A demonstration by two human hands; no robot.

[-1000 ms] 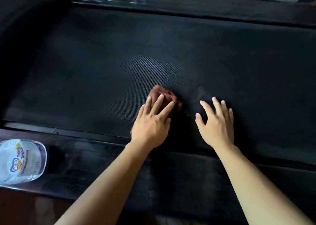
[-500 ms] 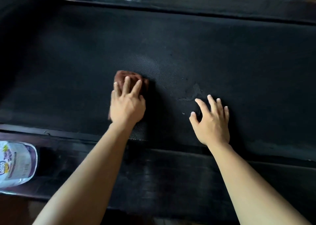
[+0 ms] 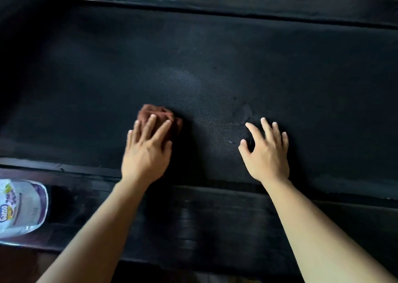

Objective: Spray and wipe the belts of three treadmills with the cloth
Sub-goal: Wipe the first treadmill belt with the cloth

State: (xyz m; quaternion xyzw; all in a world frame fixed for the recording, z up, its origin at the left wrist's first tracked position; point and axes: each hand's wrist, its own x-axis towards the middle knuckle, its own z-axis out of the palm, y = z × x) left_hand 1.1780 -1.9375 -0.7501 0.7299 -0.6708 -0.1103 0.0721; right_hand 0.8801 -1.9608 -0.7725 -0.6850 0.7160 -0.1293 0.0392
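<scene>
A black treadmill belt [image 3: 215, 52] fills most of the head view. My left hand [image 3: 147, 151] presses flat on a crumpled brown cloth [image 3: 156, 112] near the belt's front edge; the fingers cover the cloth's near half. My right hand [image 3: 266, 151] rests on the belt to the right with fingers spread and nothing in it. Between the hands lies a faint wet smear [image 3: 243, 114].
A clear spray bottle [image 3: 20, 207] with a purple label lies on the dark side rail [image 3: 215, 218] at the lower left. The far side rail [image 3: 215, 0] runs along the top. Brown floor shows at the bottom left corner.
My left hand slid the cloth left across the belt, then back right and nearer the front edge. My right hand stayed planted in about the same spot.
</scene>
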